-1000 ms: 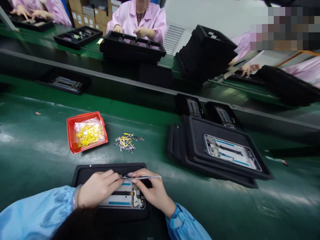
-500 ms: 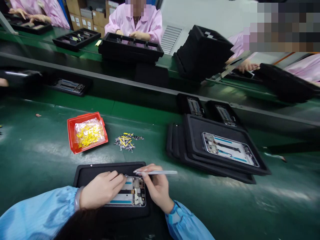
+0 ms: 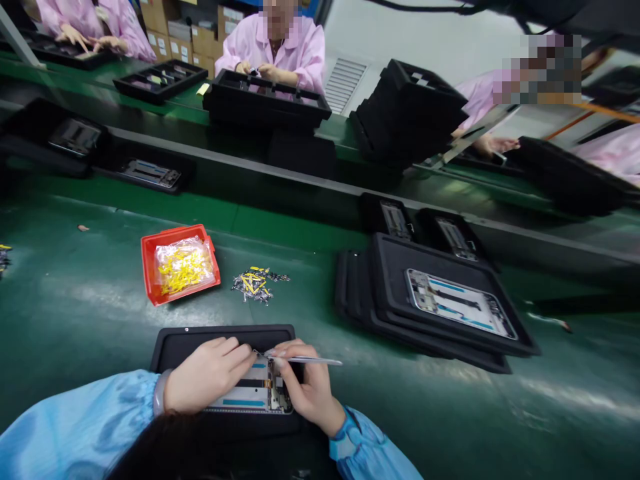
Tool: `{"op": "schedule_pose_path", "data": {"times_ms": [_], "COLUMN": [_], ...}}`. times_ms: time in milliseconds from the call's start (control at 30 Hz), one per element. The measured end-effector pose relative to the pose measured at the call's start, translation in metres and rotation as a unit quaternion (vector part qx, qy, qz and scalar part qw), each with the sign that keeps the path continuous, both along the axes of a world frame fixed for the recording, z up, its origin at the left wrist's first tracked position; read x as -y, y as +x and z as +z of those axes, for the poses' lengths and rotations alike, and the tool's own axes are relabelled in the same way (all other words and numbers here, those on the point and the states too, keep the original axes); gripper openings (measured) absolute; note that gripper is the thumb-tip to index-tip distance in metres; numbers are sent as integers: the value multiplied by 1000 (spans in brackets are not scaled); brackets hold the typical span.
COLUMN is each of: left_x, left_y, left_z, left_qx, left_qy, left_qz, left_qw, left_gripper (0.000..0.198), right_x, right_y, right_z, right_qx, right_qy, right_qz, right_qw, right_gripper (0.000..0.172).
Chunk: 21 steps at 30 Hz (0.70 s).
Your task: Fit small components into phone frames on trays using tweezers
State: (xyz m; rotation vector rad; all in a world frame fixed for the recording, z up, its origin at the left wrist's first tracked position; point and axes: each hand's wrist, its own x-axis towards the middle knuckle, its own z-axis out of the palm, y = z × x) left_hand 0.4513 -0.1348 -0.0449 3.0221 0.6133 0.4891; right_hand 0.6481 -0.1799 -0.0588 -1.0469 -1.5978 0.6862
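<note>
An opened phone frame (image 3: 245, 393) with blue strips and exposed circuitry lies in a black tray (image 3: 173, 340) before me. My left hand (image 3: 213, 373) covers the frame's left part, fingers bent and pressed together at its upper edge. A thin wire-like piece shows by those fingertips; what they pinch is hidden. Closed around slim silver tweezers (image 3: 315, 361), my right hand (image 3: 310, 387) is over the frame's right end. The tweezers' tip points left, close to the left fingertips and the upper edge.
A red bin (image 3: 145, 267) holds a bag of yellow pieces. Beside it lies a pile of small black-and-yellow parts (image 3: 254, 285). Stacked black trays (image 3: 350, 287) stand at right, the top one carrying another phone frame (image 3: 460, 303). Co-workers in pink sit across the belt (image 3: 225, 177).
My right hand and the tweezers have shifted slightly left and down, the tip now nearer my left fingertips. My left hand stays on the frame. At far left, another tray with a phone frame has come into view.
</note>
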Motion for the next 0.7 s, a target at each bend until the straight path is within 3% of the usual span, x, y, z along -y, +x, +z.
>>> {"op": "schedule_pose_path", "data": {"times_ms": [133,700], "left_x": [0,1], "left_y": [-1,-1], "left_z": [1,0], "left_qx": [2,-8], "left_qy": [-6,-4], "left_qz": [-1,8], "left_qw": [1000,1000], "left_gripper": [14,16], "right_x": [2,-6], "right_y": [0,-1], "right_z": [0,6], "right_qx": [-13,111], "right_qy": [24,43], "right_qz": [-26,22], "right_qw": [999,993], "right_gripper": [16,17]}}
